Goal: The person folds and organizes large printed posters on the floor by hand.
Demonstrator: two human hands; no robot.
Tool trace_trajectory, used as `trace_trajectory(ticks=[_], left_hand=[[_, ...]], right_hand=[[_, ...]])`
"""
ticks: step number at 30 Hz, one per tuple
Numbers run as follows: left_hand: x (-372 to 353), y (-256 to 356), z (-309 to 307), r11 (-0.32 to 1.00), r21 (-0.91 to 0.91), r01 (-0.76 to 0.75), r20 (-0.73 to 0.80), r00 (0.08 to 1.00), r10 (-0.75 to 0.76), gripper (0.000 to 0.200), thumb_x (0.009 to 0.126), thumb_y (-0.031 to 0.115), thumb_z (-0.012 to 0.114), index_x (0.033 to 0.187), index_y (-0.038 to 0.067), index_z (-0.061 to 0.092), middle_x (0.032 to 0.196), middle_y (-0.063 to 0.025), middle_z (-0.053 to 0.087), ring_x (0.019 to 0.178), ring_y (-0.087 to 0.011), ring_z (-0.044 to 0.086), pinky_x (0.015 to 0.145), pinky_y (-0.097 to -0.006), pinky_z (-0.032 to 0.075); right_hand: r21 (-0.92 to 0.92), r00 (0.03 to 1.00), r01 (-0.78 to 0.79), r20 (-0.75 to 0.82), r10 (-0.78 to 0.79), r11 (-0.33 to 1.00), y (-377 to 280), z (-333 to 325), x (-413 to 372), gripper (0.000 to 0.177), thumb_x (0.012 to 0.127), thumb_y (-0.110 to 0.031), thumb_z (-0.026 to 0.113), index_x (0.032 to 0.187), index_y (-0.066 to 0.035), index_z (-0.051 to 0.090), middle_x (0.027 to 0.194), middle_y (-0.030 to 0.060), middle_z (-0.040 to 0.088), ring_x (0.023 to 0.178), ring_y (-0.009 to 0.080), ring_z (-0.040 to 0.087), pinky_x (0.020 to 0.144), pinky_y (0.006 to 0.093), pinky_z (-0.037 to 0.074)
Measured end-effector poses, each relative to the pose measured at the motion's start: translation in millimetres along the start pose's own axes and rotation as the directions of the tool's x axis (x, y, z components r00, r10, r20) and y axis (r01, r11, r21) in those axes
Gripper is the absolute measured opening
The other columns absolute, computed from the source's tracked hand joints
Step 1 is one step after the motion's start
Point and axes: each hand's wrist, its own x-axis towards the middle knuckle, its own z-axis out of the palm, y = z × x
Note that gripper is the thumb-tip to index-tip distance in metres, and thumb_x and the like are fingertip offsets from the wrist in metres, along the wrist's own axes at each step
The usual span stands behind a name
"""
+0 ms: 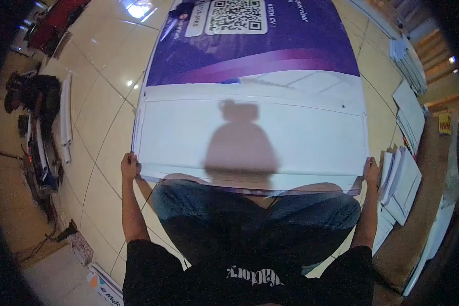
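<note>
A large printed banner (pixel 188 127) is spread over the floor and up to my crossed legs. Its far part is purple and carries a QR code (pixel 237 16); the near part is plain white, with a fold line across it and my shadow on it. My left hand (pixel 129 166) is closed around the banner's near left edge. At the near right edge, my right hand (pixel 372 171) pinches the banner in the same way. The near border lies over my knees, slightly rolled or folded.
Pale tiles (pixel 99 97) cover the floor. Stacked white sheets (pixel 400 178) lie at the right, beside a long brown cardboard piece (pixel 424 204). On the left are white rolls (pixel 66 112) and a dark heap of items (pixel 38 102). A red object (pixel 56 23) stands at the far left.
</note>
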Motion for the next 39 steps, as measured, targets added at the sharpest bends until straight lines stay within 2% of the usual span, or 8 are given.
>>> trace_trajectory(ticks=[11, 17, 20, 23, 24, 27, 37, 39], left_hand=[[58, 19, 37, 0.878, 0.478, -0.022, -0.102, 0.992, 0.080, 0.020, 0.088, 0.019, 0.046, 0.090, -0.001, 0.050, 0.074, -0.0138, 0.060, 0.067, -0.0270, 0.059, 0.061, -0.0376, 0.046], [67, 9, 32, 0.927, 0.371, 0.053, -0.105, 0.994, -0.015, 0.026, 0.082, 0.024, 0.053, 0.088, 0.000, 0.055, 0.079, -0.0191, 0.060, 0.075, -0.0335, 0.059, 0.066, -0.0404, 0.046], [77, 72, 35, 0.814, 0.561, -0.147, -0.184, 0.937, 0.296, 0.029, 0.078, 0.024, 0.058, 0.090, -0.002, 0.057, 0.086, -0.0196, 0.060, 0.082, -0.0352, 0.058, 0.073, -0.0403, 0.046], [103, 156, 95, 0.817, 0.320, -0.479, 0.087, 0.874, 0.478, 0.032, 0.078, 0.018, 0.060, 0.103, -0.001, 0.054, 0.102, -0.0199, 0.055, 0.098, -0.0346, 0.051, 0.087, -0.0394, 0.040], [116, 176, 126, 0.725, 0.259, -0.638, 0.245, 0.770, 0.590, 0.040, 0.077, 0.021, 0.062, 0.109, 0.001, 0.052, 0.111, -0.0192, 0.052, 0.105, -0.0339, 0.048, 0.091, -0.0390, 0.038], [126, 255, 205, 0.517, 0.214, -0.829, 0.342, 0.559, 0.755, 0.053, 0.073, 0.030, 0.066, 0.114, 0.002, 0.050, 0.116, -0.0196, 0.049, 0.111, -0.0358, 0.044, 0.096, -0.0411, 0.034], [177, 261, 255, 0.795, 0.099, -0.598, 0.732, 0.585, 0.349, 0.046, 0.064, 0.033, 0.073, 0.098, 0.004, 0.061, 0.094, -0.0163, 0.062, 0.088, -0.0333, 0.057, 0.081, -0.0392, 0.045], [184, 263, 256, 0.680, 0.134, -0.721, 0.802, 0.482, 0.353, 0.038, 0.066, 0.030, 0.071, 0.092, 0.003, 0.062, 0.087, -0.0167, 0.062, 0.080, -0.0303, 0.059, 0.071, -0.0380, 0.045]], right_hand=[[-0.210, 0.997, -0.016, -0.072, 0.001, 0.978, -22, 15, 36, 0.035, 0.089, -0.032, 0.041, 0.082, 0.000, 0.053, 0.074, 0.0254, 0.057, 0.071, 0.0434, 0.055, 0.063, 0.0486, 0.043], [-0.222, 0.987, -0.114, -0.139, 0.084, 0.968, -3, 36, 52, 0.032, 0.087, -0.033, 0.043, 0.091, -0.003, 0.053, 0.088, 0.0221, 0.058, 0.081, 0.0393, 0.057, 0.067, 0.0475, 0.045], [-0.315, 0.876, 0.289, -0.294, -0.382, 0.904, -82, 18, 69, 0.027, 0.082, -0.023, 0.050, 0.100, -0.003, 0.055, 0.095, 0.0195, 0.057, 0.089, 0.0360, 0.055, 0.078, 0.0436, 0.043], [0.069, 0.865, 0.493, 0.061, -0.497, 0.867, -253, 20, 65, 0.031, 0.076, -0.017, 0.054, 0.102, -0.001, 0.056, 0.104, 0.0208, 0.054, 0.101, 0.0350, 0.049, 0.092, 0.0412, 0.036], [-0.190, 0.716, 0.696, 0.257, -0.649, 0.692, -273, 58, 95, 0.036, 0.077, -0.021, 0.054, 0.106, 0.000, 0.055, 0.111, 0.0207, 0.053, 0.108, 0.0342, 0.047, 0.095, 0.0408, 0.035], [0.013, 0.600, 0.788, 0.206, -0.773, 0.615, -357, 127, 114, 0.045, 0.077, -0.023, 0.058, 0.117, -0.003, 0.050, 0.128, 0.0160, 0.043, 0.118, 0.0325, 0.039, 0.100, 0.0391, 0.031], [0.355, 0.523, 0.686, 0.365, -0.770, 0.635, -412, 195, 153, 0.025, 0.061, -0.014, 0.070, 0.078, -0.003, 0.055, 0.071, 0.0087, 0.057, 0.064, 0.0181, 0.052, 0.059, 0.0344, 0.043], [0.336, 0.506, 0.658, 0.466, -0.726, 0.674, -414, 183, 151, 0.023, 0.060, -0.019, 0.070, 0.072, -0.004, 0.056, 0.065, 0.0080, 0.057, 0.063, 0.0199, 0.053, 0.059, 0.0351, 0.043]])
